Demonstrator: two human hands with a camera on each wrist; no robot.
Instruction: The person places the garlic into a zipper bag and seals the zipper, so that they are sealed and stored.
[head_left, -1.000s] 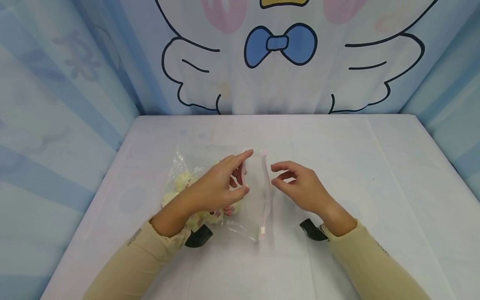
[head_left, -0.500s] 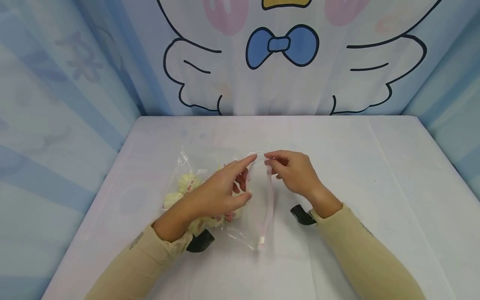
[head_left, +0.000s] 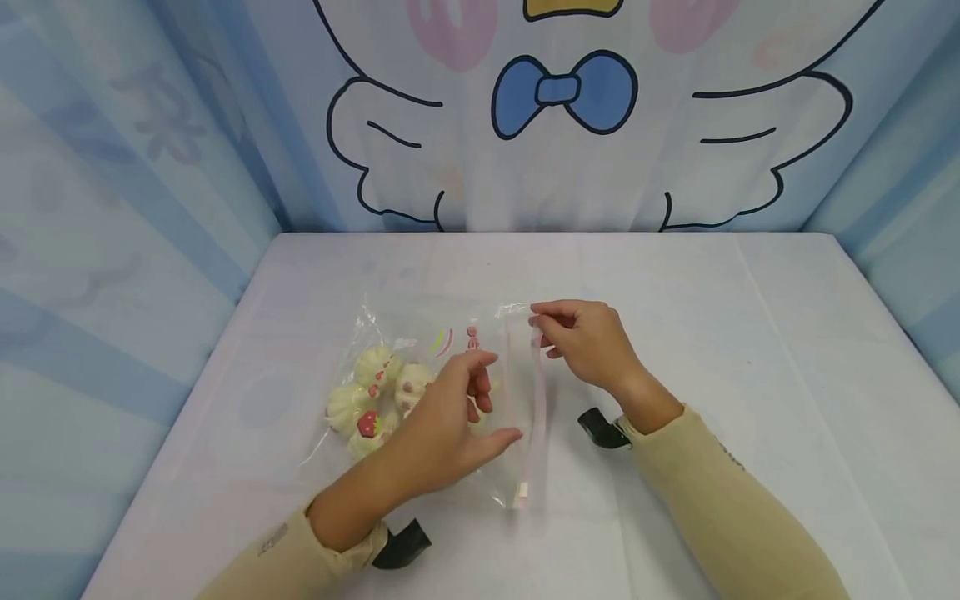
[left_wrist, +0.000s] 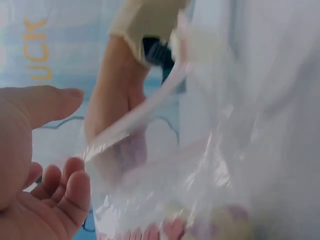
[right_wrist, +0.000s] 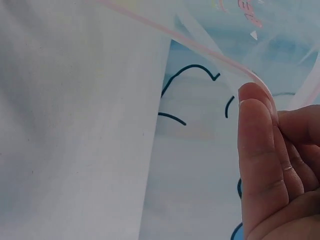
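A clear zip bag [head_left: 516, 375] lies on the table, its pink zip strip [head_left: 539, 400] running down the right side and a small pale slider [head_left: 522, 490] at the near end. Several cream-coloured rounded pieces with red and pink details [head_left: 377, 367] are inside; what they are is unclear. My right hand [head_left: 588, 343] pinches the strip's far corner, also visible between thumb and fingers [right_wrist: 262, 145] in the right wrist view. Over the bag's middle, my left hand [head_left: 446, 425] hovers with thumb and fingers apart, hiding some contents; in the left wrist view it holds nothing.
A white cloth covers the table [head_left: 750, 375]. Patterned blue and white curtains [head_left: 555, 183] stand behind it and on both sides. Black wrist-worn devices [head_left: 402, 546] stick out from both cuffs.
My right hand has moved left and away from me and now pinches the zip strip's corner. My left hand has come nearer to me, uncovering the bag's print and more contents.
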